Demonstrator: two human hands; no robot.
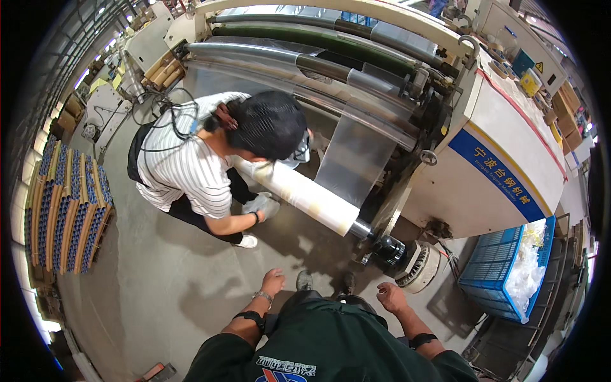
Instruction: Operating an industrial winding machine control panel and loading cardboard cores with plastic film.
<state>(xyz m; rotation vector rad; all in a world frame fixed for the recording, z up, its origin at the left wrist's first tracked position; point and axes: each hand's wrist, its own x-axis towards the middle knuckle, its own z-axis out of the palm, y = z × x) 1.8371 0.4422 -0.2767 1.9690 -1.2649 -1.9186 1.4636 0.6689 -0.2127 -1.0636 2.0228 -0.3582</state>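
Closest thing to the cam is the dark green shirt [331, 340], with a black strap [250, 317] on the left forearm and another on the right. Left hand [273, 282] hangs just left of the shoes [305, 281], fingers loosely bent, nothing showing in it. Right hand [390, 297] is out the other side, also bent and with nothing visible in it, near the black chuck [388, 249]. Can't tell how far open either one really is. Neither is touching the roll [312, 200].

That roll, whitish with some yellowish patches, sits on a shaft [361, 229] along the front of the machine [414, 197], with clear film [356, 153] right behind it. A co-worker in a striped top [184, 153] bends over its left end, one glove [261, 205] just below it. Off right there's a blue crate [487, 280] full of crumpled plastic [527, 254]; far left, a brown-and-blue stack [67, 210] on the floor [153, 274].
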